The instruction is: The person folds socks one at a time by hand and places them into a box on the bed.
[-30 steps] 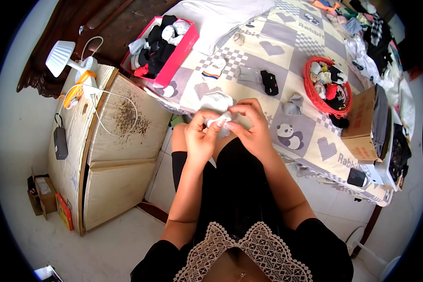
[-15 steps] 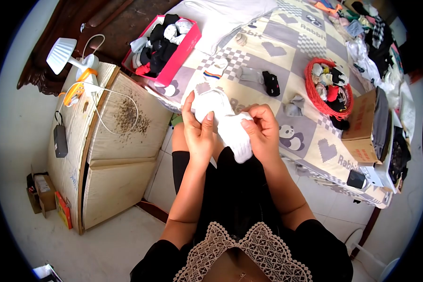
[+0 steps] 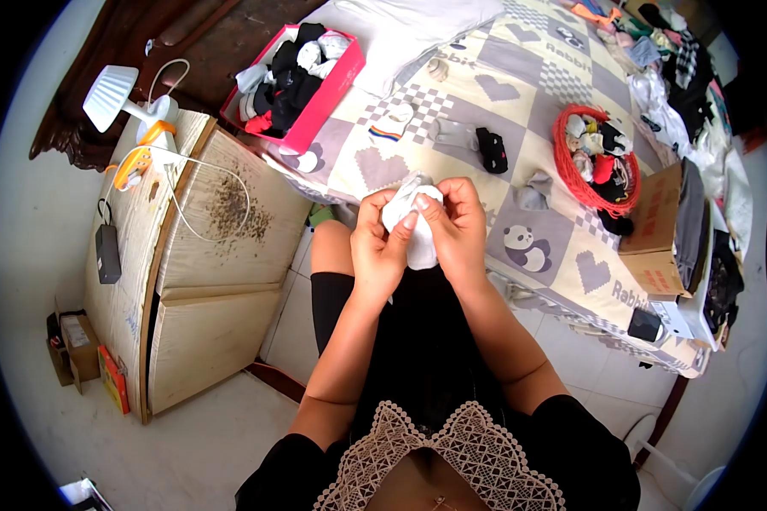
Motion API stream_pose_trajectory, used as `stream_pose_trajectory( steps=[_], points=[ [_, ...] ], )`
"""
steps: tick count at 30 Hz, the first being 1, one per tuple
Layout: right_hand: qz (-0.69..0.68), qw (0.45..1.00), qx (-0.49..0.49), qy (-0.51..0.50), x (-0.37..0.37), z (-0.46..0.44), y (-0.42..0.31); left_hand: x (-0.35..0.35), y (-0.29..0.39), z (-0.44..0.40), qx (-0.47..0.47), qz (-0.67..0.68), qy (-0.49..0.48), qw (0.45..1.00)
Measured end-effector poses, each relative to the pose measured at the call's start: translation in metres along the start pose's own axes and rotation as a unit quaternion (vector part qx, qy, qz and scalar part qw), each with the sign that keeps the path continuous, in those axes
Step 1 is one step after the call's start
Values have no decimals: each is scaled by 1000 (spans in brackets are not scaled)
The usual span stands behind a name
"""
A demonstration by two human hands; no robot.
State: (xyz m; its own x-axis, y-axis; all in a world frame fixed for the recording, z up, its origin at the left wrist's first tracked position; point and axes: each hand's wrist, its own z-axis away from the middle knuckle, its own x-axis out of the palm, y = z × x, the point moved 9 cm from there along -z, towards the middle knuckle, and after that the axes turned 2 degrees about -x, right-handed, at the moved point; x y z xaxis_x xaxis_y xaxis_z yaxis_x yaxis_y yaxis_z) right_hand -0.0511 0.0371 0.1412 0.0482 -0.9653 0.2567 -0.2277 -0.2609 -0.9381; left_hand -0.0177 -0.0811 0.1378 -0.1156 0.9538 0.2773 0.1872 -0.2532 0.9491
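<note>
And there's the change: the white sock bundle (image 3: 422, 247) has drawn in tight, where half a second ago white knit stretched between the hands with one end dangling loose! The left hand (image 3: 377, 247) closes in from one side, fingers curled around the cloth; the right hand (image 3: 460, 234) pinches the other, thumb pressed on top, so both have hold of it. It sits above the lap, at the near edge of the bedspread (image 3: 562, 264), now looking more compact than loose; whether one sock or two, can't tell. Beyond, unmoved: the rainbow-striped sock (image 3: 394, 122), the black sock (image 3: 492, 151), the pink box (image 3: 328, 98) of socks and, off to the right, the red basket (image 3: 568, 176).
</note>
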Motion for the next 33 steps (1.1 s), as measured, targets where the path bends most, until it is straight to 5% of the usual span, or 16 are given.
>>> stream_pose_trajectory(
  steps=[5,7,15,18,23,29,31,33],
  points=[
    [240,954,-178,19,-7,-9,-45,-13,-6,1,3,-30,15,999],
    [65,981,2,-183,13,-11,-10,-9,-9,1,-3,0,-4,1000],
    [-77,994,68,39,-33,-31,-20,34,-69,31,-264,-27,-265,927],
    [-78,993,47,68,-47,-39,-28,29,-89,35,-284,-81,-278,914],
    [-38,997,7,67,-58,-48,-39,-4,-105,21,-347,-113,-160,917],
    [23,994,1,-105,-3,-40,-22,-12,-123,33,-434,-150,-178,870],
    [76,972,-141,-172,16,-28,-30,2,-118,38,-468,156,-145,858],
    [182,921,-246,-240,28,-9,-35,-4,-116,28,-413,302,-143,847]
  ],
)
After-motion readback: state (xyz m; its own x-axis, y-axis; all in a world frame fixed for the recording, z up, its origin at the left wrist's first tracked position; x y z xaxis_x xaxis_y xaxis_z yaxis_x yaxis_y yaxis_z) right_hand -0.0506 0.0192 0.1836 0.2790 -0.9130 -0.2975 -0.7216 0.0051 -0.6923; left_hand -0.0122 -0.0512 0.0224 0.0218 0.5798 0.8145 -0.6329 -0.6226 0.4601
